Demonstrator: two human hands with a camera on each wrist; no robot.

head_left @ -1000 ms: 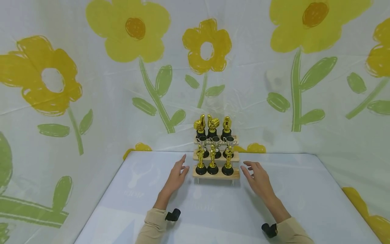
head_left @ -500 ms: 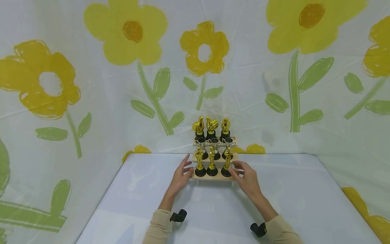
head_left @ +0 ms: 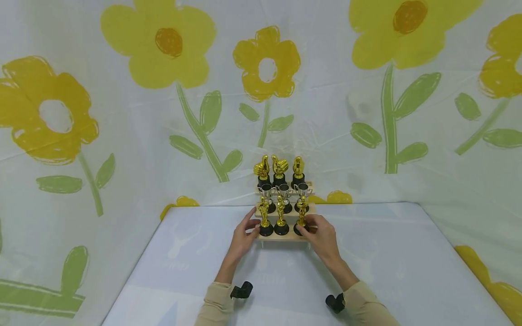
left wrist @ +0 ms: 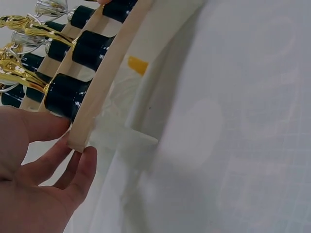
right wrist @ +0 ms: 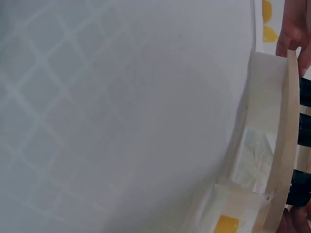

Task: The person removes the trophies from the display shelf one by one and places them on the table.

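Note:
A three-tier wooden display stand bears small trophies in three rows. My left hand pinches the left end of its bottom shelf, thumb above and fingers beneath, beside the left gold figurine trophy. My right hand is at the right gold figurine trophy, with thumb and fingers around its black base. Between them stands another gold figurine trophy. Silver cups fill the middle tier, and gold thumbs-up trophies the top. The right fingers are partly hidden.
The stand is on a table with a pale cloth, near its back edge. Behind hangs a white curtain printed with yellow flowers. A black wrist device is by each cuff.
Both hands have moved in toward the stand. My left hand has taken hold of the bottom shelf's end, and my right hand has closed on the right figurine trophy's base.

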